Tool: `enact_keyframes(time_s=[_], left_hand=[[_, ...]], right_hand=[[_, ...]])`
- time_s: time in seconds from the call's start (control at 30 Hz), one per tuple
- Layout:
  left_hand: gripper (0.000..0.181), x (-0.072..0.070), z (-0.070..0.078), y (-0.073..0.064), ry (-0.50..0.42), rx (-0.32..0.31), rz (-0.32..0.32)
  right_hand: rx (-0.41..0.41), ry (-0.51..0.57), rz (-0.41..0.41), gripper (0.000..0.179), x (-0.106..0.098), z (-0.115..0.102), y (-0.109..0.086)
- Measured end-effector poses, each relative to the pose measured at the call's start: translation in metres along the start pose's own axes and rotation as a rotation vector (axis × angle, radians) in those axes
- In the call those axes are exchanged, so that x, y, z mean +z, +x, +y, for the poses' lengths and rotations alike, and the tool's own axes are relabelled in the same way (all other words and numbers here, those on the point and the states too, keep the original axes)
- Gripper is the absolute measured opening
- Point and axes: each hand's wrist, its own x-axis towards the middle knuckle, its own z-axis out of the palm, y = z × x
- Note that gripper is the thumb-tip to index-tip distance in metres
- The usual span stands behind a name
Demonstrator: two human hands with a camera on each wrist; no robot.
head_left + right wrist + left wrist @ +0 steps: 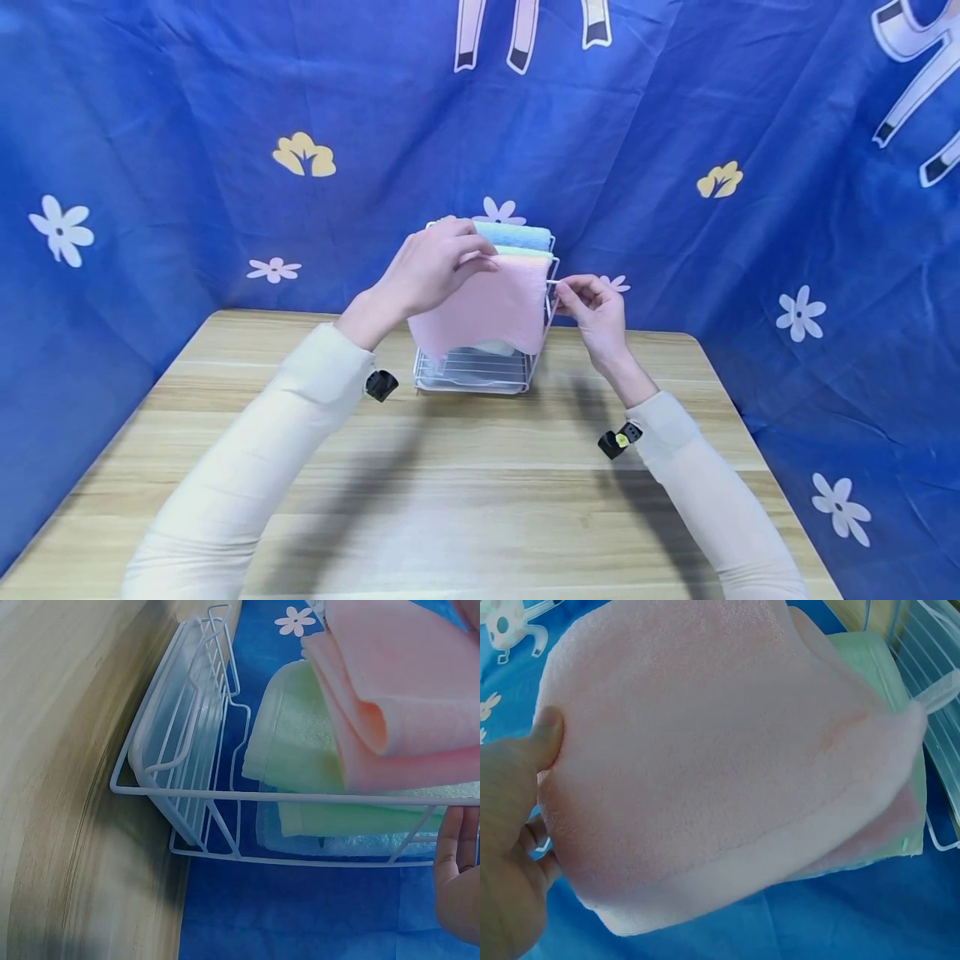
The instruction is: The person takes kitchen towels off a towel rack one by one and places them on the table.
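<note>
A pink towel point(495, 304) hangs over the front of a white wire rack point(300, 798). My left hand point(447, 252) pinches the towel's upper left edge, thumb point(547, 739) on the near face and fingers partly hidden behind. Behind the pink towel hang a light green towel point(296, 727) and a blue towel point(525, 237). At the rack's upper right side, my right hand point(597, 315) holds the white wire frame between thumb and fingers. Only part of that hand shows in the right wrist view, at its right edge.
A shallow white tray point(139, 759) sits in the rack's base. The rack stands near the back of the wood-grain table point(450, 500). Blue cloth point(375, 167) with flowers and animal figures hangs behind and along both sides.
</note>
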Motion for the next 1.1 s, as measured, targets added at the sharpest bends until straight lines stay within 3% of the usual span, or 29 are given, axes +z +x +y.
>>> enact_keyframes(time_s=[0.5, 1.1], left_hand=[[0.014, -0.023, -0.007, -0.003, -0.045, 0.020, 0.081], [0.015, -0.043, -0.003, -0.009, -0.042, 0.062, 0.172]], right_hand=[[0.009, -0.001, 0.001, 0.033, 0.000, 0.000, 0.001], [0.008, -0.013, -0.016, 0.032, -0.002, 0.001, 0.001]])
